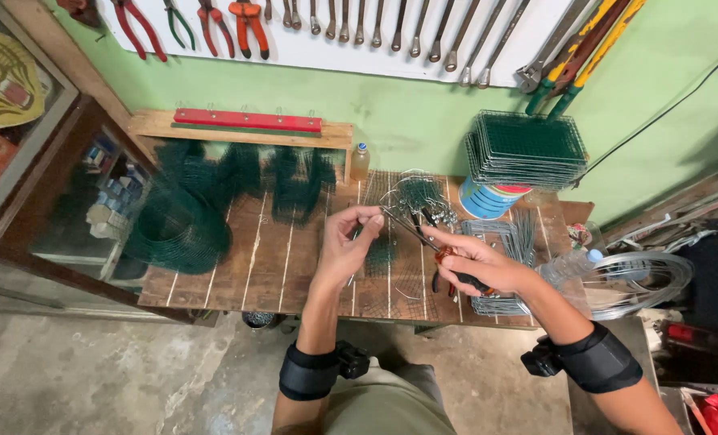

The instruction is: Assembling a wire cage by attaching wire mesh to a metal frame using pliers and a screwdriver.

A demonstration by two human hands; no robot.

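Note:
My left hand [348, 242] pinches a thin piece of wire over the wooden workbench [246, 266], fingers closed near a small green mesh piece [381, 251]. My right hand [476, 262] grips pliers [423, 234] with dark red handles, the jaws pointing left toward the wire in my left hand. A bundle of bent green and bare wire [419, 196] lies just behind both hands. Both wrists wear black straps.
A roll of green wire mesh [178, 229] lies at the bench's left. A stack of green mesh panels [524, 149] rests on a can at the right; wire frames [500, 234] lie below. A wire coil [641, 278] sits far right. Tools hang on the wall.

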